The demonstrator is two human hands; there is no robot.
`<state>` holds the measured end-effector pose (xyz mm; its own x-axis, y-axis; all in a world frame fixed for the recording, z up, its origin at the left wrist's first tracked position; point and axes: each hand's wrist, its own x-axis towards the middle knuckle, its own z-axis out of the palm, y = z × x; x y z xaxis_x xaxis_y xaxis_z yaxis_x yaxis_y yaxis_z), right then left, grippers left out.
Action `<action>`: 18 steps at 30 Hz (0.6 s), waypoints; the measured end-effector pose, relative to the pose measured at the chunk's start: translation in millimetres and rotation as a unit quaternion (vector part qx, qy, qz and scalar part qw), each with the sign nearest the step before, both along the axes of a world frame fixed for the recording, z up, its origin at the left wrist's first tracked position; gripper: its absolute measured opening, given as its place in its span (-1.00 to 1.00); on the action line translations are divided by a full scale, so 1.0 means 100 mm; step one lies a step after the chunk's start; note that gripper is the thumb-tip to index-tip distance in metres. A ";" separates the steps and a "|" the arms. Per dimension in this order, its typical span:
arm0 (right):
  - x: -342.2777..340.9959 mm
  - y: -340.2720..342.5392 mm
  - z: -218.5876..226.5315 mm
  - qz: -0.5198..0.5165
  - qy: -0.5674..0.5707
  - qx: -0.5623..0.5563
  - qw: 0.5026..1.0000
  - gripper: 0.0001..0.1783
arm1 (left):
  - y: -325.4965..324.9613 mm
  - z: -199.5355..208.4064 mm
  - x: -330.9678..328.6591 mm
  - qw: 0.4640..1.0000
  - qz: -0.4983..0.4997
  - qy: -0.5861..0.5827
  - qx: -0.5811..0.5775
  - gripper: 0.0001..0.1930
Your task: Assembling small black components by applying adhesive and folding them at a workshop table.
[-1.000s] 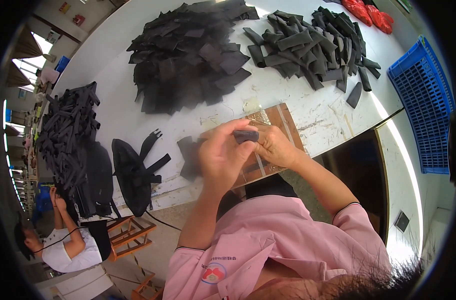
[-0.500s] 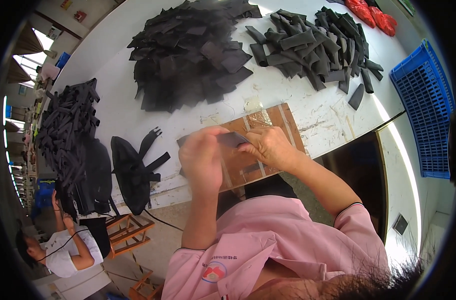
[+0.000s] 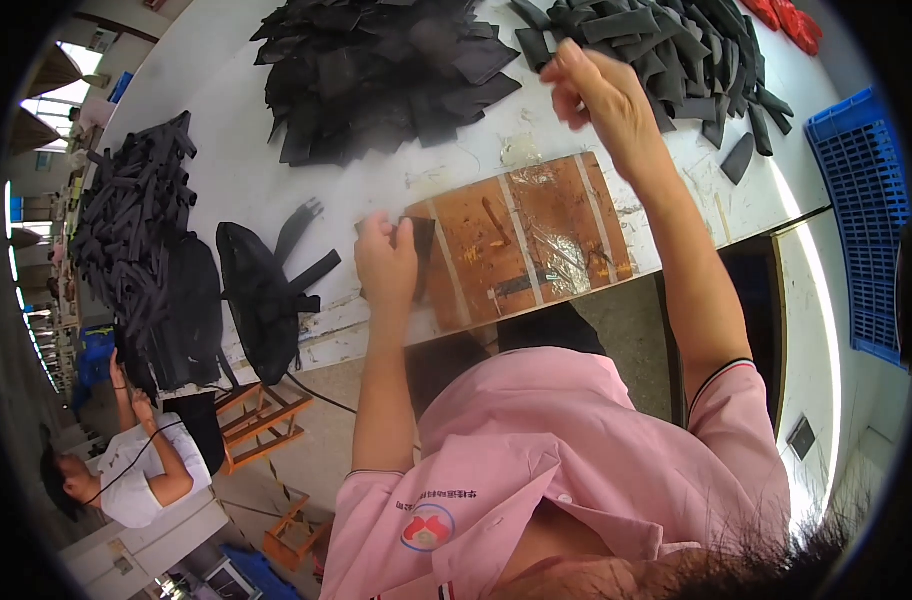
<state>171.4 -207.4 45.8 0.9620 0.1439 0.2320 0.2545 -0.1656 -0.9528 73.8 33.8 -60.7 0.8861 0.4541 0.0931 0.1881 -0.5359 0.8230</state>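
Observation:
At the left end of a brown wooden board, my left hand bends its fingers over a flat black fabric piece. The fabric shows on both sides of the hand, which hides its middle. My right hand is raised past the far side of the board, by the near left edge of a pile of folded dark strips. Its fingers are loosely curled and apart, with nothing visible between them. Clear tape strips and shiny film cross the board.
A large heap of flat black pieces covers the far table. To the left lie a black pouch with straps and a mound of black straps. A blue crate stands right. Another person works at lower left.
My hands have parted. The right hand has moved away and up toward the folded strips, no longer on the dark piece both hands held. My left hand has lowered to the board's left end.

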 end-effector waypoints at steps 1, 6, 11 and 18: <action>-0.14 -0.02 -0.13 0.024 0.055 0.021 0.998 -0.42 | 0.02 -0.07 0.00 0.993 -0.028 -0.008 0.111 -0.73; -1.04 0.17 -0.55 0.136 0.237 0.038 0.961 -0.47 | -0.07 -0.19 0.08 0.934 -0.072 0.095 0.338 -0.70; -1.28 0.43 -0.73 0.175 0.208 -0.050 0.961 -0.60 | 0.03 -0.06 0.04 0.940 -0.082 -0.054 0.326 -0.86; -1.26 0.84 -0.73 0.061 -0.039 -0.122 0.990 -0.72 | -0.03 0.54 -0.34 0.930 -0.025 -0.077 -0.359 -0.85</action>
